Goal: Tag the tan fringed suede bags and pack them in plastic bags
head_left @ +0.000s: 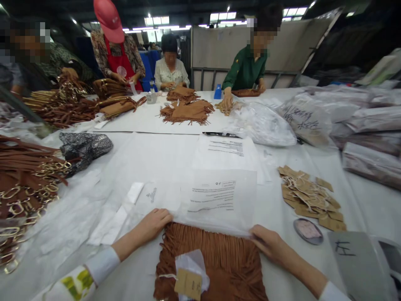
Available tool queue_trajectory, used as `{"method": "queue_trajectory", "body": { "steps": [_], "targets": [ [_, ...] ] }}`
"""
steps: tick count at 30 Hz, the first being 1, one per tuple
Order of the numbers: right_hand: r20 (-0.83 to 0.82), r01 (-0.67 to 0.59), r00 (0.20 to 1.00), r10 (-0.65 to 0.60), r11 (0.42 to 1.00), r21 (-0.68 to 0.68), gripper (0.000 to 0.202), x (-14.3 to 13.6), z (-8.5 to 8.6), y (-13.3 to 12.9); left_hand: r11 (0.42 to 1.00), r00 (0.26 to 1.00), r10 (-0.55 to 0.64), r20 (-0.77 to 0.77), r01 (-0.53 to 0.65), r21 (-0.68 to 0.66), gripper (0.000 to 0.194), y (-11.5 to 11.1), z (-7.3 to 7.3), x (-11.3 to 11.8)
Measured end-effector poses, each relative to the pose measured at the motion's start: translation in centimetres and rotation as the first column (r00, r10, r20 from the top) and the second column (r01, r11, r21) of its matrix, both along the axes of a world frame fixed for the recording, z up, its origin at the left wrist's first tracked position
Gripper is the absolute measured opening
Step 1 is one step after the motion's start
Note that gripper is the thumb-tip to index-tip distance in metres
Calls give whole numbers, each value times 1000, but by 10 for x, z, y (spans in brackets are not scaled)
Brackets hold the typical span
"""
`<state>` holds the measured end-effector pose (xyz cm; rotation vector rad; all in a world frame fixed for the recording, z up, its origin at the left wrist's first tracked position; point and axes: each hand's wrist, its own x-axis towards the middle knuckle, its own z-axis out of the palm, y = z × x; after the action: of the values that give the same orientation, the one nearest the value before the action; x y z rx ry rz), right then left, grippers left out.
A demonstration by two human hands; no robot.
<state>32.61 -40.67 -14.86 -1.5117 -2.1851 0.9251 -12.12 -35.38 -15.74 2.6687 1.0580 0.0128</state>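
A clear printed plastic bag [219,196] lies flat on the table in front of me. My left hand [156,222] pinches the near left corner of its edge. At the near right corner, my right hand [266,239] grips the same edge between thumb and fingers. Right below the bag's edge is a brown fringed suede bag [232,267], its top fringe touching or just under the plastic; I cannot tell which. A tan paper hang tag [188,283] on a white string rests on it, over a piece of white tissue [199,263].
Tan tags [308,198] are heaped at right, near a round dish [308,231] and a grey board [354,259]. Brown straps with gold buckles [28,179] pile up at left. Filled plastic bags [313,113] stand at back right. Several people work across the table.
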Motion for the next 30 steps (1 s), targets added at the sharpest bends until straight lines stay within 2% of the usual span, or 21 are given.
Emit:
{"method": "queue_trajectory", "body": {
  "steps": [4,8,13,18,22,24,27,28,29,30],
  "targets": [
    [-46,-4,999,1,997,-80,15,1,4,-9,1000,999,-3,-43,2,-25,17,7,2,4],
    [-99,28,994,-38,994,-101,23,2,-1,-17,998,997,-36,-68,33,-47,16,16,4,7],
    [-116,98,987,-112,987,-126,20,-2,-2,-22,992,997,-72,-9,71,-108,21,16,13,8],
    [-108,98,988,-112,987,-125,20,-3,-2,-21,975,1000,-14,7,15,-223,25,26,20,18],
    [-119,132,982,-146,984,-119,21,-2,-2,-24,962,998,52,32,-41,-269,15,31,15,27],
    [-139,141,977,-164,977,-161,20,-2,2,-27,944,993,100,60,-75,-320,11,28,14,28],
    [-223,114,956,-189,944,-310,25,-5,16,-30,895,985,145,95,-89,-437,18,17,18,21],
    [-258,97,945,-203,923,-371,29,-6,22,-31,847,977,176,122,-87,-524,20,14,21,17],
    [-289,77,932,-219,899,-432,33,-8,27,-32,766,960,232,159,-79,-638,22,10,23,12],
    [-315,59,919,-237,873,-484,37,-10,32,-33,650,931,309,194,-58,-758,24,7,26,6]
  ]
}}
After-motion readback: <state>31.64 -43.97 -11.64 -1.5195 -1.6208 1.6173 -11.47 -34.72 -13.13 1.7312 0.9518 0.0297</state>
